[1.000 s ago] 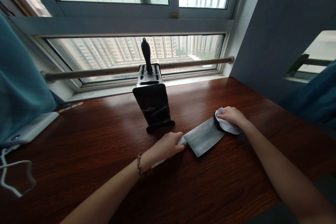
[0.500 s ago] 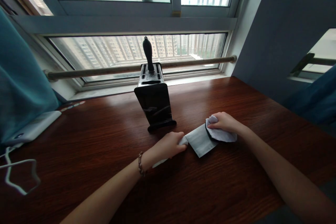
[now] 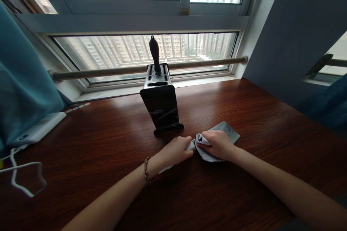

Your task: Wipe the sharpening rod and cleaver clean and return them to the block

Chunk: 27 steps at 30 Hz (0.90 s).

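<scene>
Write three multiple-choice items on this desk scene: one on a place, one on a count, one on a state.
1. Where does the black knife block stand?
A. On the dark wooden table, beyond both hands
B. On the window sill
C. Under the teal curtain

2. How many handles stick up from the block?
A. None
B. One
C. Three

3. How does the broad grey cleaver blade lie?
A. Upright in the block
B. Flat on the table, the right hand pressing a white cloth on it
C. Lifted in the air

Answers: 1 A, its base rests on the wood past the left hand. 2 B, a single black handle rises from it. 3 B, the blade rests on the wood under the clothed hand.
</scene>
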Available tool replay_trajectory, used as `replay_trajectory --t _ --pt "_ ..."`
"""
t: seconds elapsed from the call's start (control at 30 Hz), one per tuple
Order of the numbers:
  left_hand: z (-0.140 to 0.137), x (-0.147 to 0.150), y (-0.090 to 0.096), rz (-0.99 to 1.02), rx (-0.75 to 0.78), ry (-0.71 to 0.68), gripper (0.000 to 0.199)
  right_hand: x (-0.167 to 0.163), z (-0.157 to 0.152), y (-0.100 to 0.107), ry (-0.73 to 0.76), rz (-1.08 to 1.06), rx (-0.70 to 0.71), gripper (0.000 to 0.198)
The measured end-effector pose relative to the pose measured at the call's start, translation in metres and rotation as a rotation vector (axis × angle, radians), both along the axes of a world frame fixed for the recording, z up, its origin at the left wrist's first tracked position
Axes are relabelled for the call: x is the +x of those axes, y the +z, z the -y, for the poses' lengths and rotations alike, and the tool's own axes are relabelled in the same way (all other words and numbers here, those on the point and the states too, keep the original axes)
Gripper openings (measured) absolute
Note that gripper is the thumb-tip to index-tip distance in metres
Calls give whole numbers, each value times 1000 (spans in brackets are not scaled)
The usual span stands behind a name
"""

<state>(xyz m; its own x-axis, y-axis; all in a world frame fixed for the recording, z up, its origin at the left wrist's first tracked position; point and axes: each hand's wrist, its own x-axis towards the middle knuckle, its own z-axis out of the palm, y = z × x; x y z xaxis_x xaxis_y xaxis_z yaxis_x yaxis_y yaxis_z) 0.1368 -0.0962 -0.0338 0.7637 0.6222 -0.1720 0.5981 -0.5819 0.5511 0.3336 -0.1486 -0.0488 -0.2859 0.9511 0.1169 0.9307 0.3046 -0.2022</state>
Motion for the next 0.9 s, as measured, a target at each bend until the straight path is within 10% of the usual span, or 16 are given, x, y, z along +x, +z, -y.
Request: replay_trajectory --t 0.3,0.6,0.9 --pt "1 1 4 -30 -9 -16 19 29 -8 23 135 -73 -335 26" --pt "0 -1 1 7 -145 -11 21 126 -33 14 -307 -167 -614 27" --pt "1 -1 3 31 -173 -3 23 154 -34 11 -430 -195 -665 33"
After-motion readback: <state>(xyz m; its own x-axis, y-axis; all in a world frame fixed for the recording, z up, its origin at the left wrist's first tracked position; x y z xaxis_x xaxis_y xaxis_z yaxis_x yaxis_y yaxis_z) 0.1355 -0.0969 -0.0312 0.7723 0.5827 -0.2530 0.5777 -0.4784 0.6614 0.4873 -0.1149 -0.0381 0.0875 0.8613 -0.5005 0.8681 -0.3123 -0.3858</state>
